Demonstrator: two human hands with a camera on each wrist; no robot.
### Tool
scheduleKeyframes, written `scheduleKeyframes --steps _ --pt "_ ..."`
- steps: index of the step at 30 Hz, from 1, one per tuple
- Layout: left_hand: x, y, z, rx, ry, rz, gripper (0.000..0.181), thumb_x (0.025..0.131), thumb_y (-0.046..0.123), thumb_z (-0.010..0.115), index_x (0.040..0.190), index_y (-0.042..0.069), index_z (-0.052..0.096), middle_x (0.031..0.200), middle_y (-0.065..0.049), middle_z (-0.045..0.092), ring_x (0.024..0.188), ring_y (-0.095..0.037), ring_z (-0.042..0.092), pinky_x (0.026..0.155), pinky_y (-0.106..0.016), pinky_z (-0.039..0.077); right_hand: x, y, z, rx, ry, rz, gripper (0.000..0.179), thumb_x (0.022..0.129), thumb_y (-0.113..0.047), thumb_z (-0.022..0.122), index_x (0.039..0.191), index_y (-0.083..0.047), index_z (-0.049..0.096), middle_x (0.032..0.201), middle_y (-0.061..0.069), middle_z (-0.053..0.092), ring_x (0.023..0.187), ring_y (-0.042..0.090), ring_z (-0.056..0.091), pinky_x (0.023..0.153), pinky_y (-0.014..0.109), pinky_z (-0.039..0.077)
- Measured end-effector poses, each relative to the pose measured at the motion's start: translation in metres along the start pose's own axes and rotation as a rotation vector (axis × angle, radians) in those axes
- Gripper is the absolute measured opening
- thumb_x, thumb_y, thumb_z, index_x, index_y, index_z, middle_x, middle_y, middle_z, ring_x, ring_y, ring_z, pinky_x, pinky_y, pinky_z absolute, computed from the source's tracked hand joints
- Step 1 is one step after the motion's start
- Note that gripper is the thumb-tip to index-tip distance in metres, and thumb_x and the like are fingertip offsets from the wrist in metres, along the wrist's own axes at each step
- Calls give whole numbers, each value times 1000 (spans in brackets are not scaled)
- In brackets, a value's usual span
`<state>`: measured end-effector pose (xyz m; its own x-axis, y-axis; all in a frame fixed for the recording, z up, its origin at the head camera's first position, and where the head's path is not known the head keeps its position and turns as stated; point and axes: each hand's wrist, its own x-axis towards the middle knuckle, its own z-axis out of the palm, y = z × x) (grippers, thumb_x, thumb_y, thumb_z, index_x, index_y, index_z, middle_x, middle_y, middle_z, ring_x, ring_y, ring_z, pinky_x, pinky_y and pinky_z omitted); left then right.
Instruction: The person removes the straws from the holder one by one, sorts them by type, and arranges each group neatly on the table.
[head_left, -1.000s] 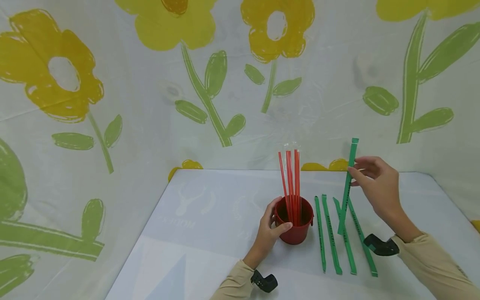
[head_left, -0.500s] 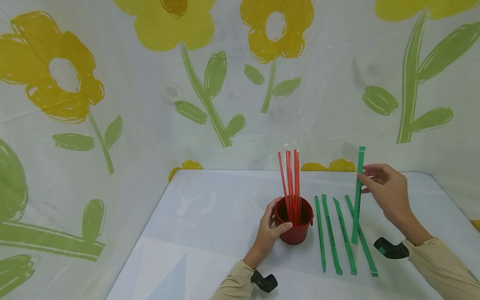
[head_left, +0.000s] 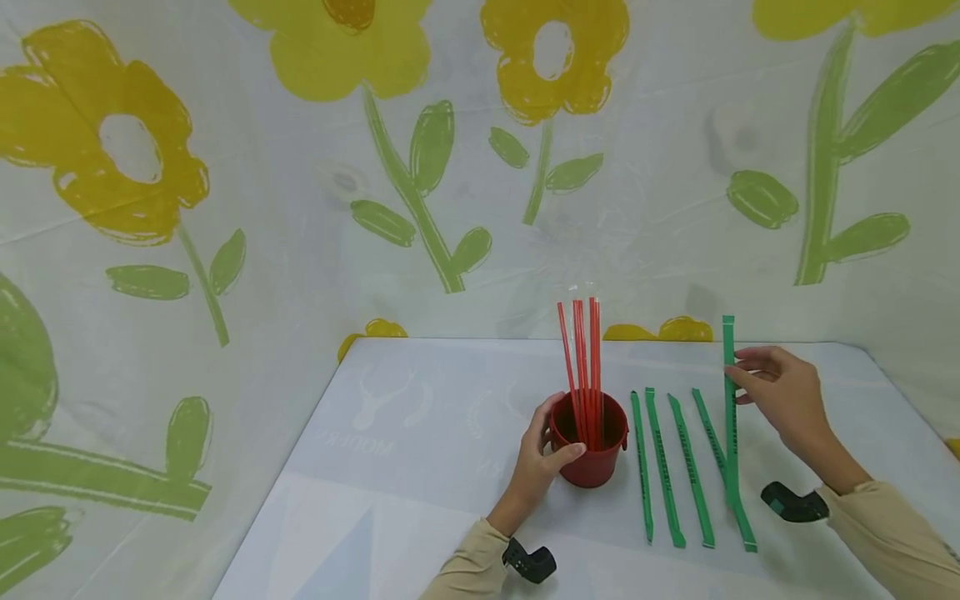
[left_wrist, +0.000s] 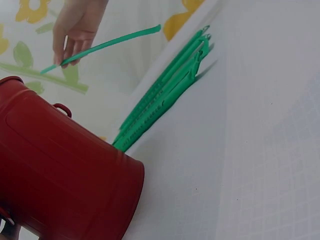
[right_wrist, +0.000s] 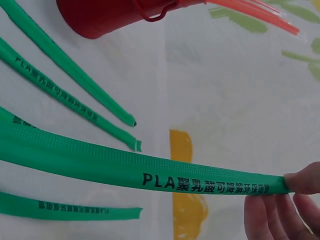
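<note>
My left hand (head_left: 538, 458) grips the side of a small red metal bucket (head_left: 589, 471), thumb near the rim. Several thin red straws (head_left: 582, 354) in clear wrapping stand up out of it. To the right, my right hand (head_left: 789, 402) pinches a green paper-wrapped straw (head_left: 730, 400) near its upper part and holds it nearly upright; the right wrist view shows black print on this wrapped straw (right_wrist: 210, 180). Several more green wrapped straws (head_left: 663, 479) lie side by side on the table, and the held one hangs over the rightmost of them. Whether its lower end touches is unclear.
The white table (head_left: 420, 467) has faint printed patterns and a far edge just behind the bucket. A pale curtain (head_left: 645, 208) with yellow flowers rises behind and at the left. Each wrist wears a black camera (head_left: 529, 562).
My right hand has moved right and down with the green wrapped straw, carrying it from over the middle straws to over the rightmost one. My left hand and the bucket stay put.
</note>
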<state>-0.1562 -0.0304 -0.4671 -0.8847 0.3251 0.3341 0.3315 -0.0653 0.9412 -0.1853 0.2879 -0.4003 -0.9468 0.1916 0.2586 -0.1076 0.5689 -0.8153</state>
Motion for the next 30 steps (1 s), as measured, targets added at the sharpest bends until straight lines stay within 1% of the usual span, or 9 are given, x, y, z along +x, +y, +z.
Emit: scheduleKeyframes --steps 3,6,9,11,15,18,22,26,30 --pt "0 8 0 -8 -21 -9 69 88 24 57 145 0 27 140 -19 43 126 -38 40 100 -59 34 0 5 -1 -2 -19 4 42 91 -24 61 118 8 54 90 -5 57 65 -3 60 56 23 54" --pt "0 6 0 -8 -13 -11 68 87 23 57 144 0 28 140 -19 42 126 -39 40 99 -59 34 1 8 -1 -13 -37 12 42 92 -24 61 118 8 53 94 5 60 65 -2 60 56 23 54" --pt "1 -7 0 -7 14 5 66 86 20 57 144 3 30 139 -16 45 124 -37 42 98 -59 36 1 11 0 -35 -53 37 43 93 -25 59 119 9 53 103 21 59 65 -1 60 56 22 53" --pt "1 -17 1 3 27 14 65 86 20 57 145 7 31 139 -12 46 124 -33 43 98 -57 37 2 13 1 -56 -64 59 45 93 -26 58 120 9 52 107 27 58 66 1 61 56 21 53" --pt "3 -31 1 17 40 22 65 86 22 57 145 17 32 139 -3 47 124 -25 44 98 -52 40 3 20 3 -88 -91 93 47 94 -29 57 122 8 51 109 29 58 66 7 62 57 20 52" --pt "3 -34 1 15 40 25 64 86 23 57 145 20 32 139 -1 47 124 -24 44 97 -52 41 3 25 4 -96 -106 112 48 94 -29 57 122 9 51 109 29 58 66 9 63 57 20 52" --pt "3 -27 1 6 28 15 65 86 23 57 145 16 31 140 -5 46 125 -28 43 97 -55 39 5 31 4 -105 -124 136 49 94 -29 56 123 10 51 109 29 57 70 17 65 57 21 53" --pt "1 -9 0 -11 11 4 68 86 24 58 145 6 30 139 -14 45 124 -35 42 97 -59 37 6 39 6 -115 -146 151 49 94 -27 56 123 11 50 109 31 57 75 26 65 58 23 53" --pt "-1 4 0 -15 2 -4 68 86 23 58 144 2 30 139 -18 44 124 -38 41 97 -58 37 6 48 6 -115 -178 162 49 93 -25 56 123 13 48 109 32 57 76 26 65 58 25 54"
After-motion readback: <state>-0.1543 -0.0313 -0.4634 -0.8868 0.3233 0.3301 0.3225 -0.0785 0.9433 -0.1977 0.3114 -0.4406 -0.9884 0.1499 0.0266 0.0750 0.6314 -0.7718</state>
